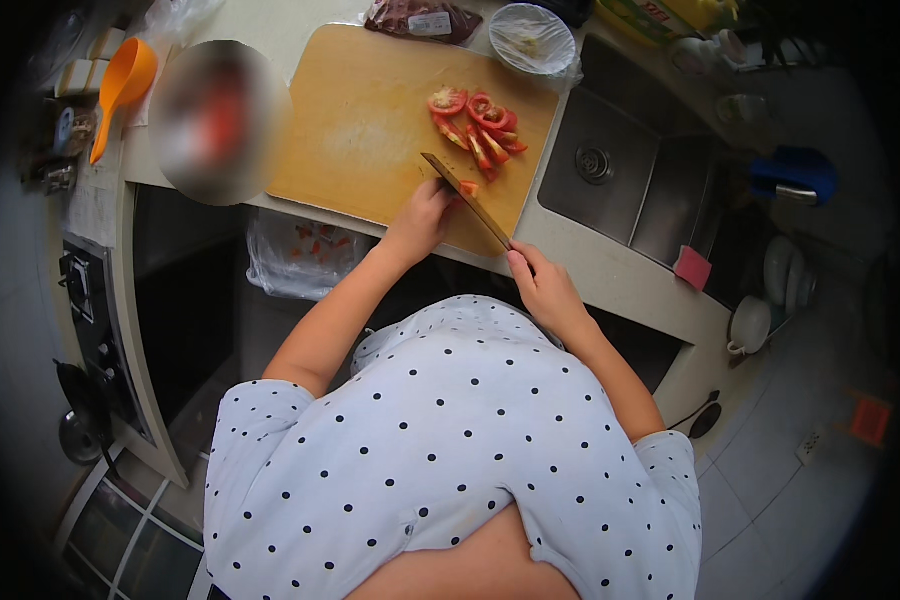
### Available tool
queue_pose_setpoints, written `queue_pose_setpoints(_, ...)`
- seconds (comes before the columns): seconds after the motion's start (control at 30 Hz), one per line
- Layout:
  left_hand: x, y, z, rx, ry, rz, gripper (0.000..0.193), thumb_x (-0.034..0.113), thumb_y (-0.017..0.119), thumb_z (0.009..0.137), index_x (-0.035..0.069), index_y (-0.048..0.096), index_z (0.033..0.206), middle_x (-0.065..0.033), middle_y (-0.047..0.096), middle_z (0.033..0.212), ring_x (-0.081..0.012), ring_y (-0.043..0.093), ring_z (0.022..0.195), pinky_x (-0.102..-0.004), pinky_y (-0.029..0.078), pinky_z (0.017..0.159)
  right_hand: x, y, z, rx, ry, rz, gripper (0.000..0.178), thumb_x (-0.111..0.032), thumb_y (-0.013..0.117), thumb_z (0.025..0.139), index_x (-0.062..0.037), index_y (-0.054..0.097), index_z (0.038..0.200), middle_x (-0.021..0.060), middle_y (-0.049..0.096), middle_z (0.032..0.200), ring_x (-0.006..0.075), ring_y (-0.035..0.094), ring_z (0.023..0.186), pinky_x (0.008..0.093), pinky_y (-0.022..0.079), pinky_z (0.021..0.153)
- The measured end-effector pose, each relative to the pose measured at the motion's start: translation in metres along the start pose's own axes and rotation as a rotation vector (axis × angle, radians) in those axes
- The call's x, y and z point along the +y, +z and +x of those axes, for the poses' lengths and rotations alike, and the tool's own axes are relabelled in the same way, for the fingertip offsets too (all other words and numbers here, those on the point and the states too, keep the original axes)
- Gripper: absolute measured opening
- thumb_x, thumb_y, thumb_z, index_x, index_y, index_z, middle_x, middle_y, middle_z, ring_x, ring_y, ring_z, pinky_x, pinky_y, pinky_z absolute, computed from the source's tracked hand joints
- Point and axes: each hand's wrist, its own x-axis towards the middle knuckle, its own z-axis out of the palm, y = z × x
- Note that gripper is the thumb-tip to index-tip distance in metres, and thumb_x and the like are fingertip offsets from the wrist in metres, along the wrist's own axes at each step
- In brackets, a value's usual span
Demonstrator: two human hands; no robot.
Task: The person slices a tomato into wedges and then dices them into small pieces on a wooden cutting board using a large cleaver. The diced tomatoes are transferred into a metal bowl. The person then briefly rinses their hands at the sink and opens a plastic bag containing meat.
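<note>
My right hand (547,287) grips the handle of a knife (467,200). Its blade slants up and left across the lower right of a wooden cutting board (355,110). My left hand (420,220) is against the left side of the blade with its fingers curled together; whatever they hold is hidden. Just right of the blade lies a small red piece of tomato (469,187). Farther up the board, several cut tomato slices and wedges (485,125) lie in a loose pile.
A steel sink (595,165) adjoins the board on the right, with a pink sponge (692,268) at its near edge. Behind stand a plastic-covered bowl (532,38) and a wrapped dark red package (425,20). Left are a blurred round thing (175,125) and an orange ladle (127,75). A lined bin (295,270) hangs below.
</note>
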Motion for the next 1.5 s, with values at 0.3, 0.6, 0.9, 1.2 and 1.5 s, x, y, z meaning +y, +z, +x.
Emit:
queue_pose_setpoints(0.3,0.009,-0.007,-0.001,0.019,-0.045,-0.061,0.025,-0.006,0.063,0.073,-0.003,0.055,0.097,-0.0166,0.057,0.096,-0.0338,0.06,0.085,-0.0367,0.049,0.072,-0.008,-0.011,-0.013,0.003,0.151,-0.018,0.042,-0.035,0.045,0.095,0.0005,0.055,0.114,0.0244,0.064,0.092,0.0393,0.061,0.089,0.0398,0.047,0.079)
queue_pose_setpoints(0.6,0.014,0.0,-0.011,0.098,-0.099,-0.003,0.023,-0.007,0.062,0.073,-0.003,0.057,0.095,-0.0158,0.057,0.096,-0.0343,0.058,0.095,-0.0389,0.049,0.078,-0.011,-0.007,-0.001,-0.019,0.076,0.163,0.042,-0.035,0.041,0.096,0.0003,0.055,0.115,0.0231,0.064,0.093,0.038,0.061,0.089,0.0388,0.047,0.077)
queue_pose_setpoints(0.9,0.002,0.009,-0.005,0.217,0.213,0.106,0.014,-0.005,0.064,0.071,-0.003,0.061,0.084,-0.0156,0.061,0.094,-0.0352,0.056,0.1,-0.04,0.048,0.083,-0.011,0.0,-0.015,-0.007,-0.017,0.024,0.04,-0.033,0.04,0.097,0.0008,0.056,0.111,0.026,0.063,0.085,0.0427,0.06,0.081,0.0436,0.048,0.073)
queue_pose_setpoints(1.2,-0.01,0.023,-0.016,0.201,0.104,0.082,0.019,-0.004,0.063,0.071,-0.002,0.063,0.09,-0.0152,0.06,0.098,-0.0358,0.055,0.098,-0.0406,0.047,0.084,-0.011,0.026,0.037,-0.019,-0.103,-0.159,0.037,-0.035,0.038,0.097,-0.0007,0.052,0.098,0.0255,0.061,0.074,0.046,0.058,0.071,0.0505,0.046,0.064)
queue_pose_setpoints(1.5,-0.005,0.019,-0.014,0.215,0.107,0.097,0.02,-0.004,0.064,0.068,-0.002,0.062,0.088,-0.0165,0.059,0.096,-0.0361,0.055,0.093,-0.0413,0.047,0.083,0.031,0.014,0.005,0.011,-0.174,-0.201,0.034,-0.031,0.041,0.096,-0.0009,0.052,0.108,0.0245,0.063,0.076,0.0445,0.06,0.072,0.0498,0.049,0.064)
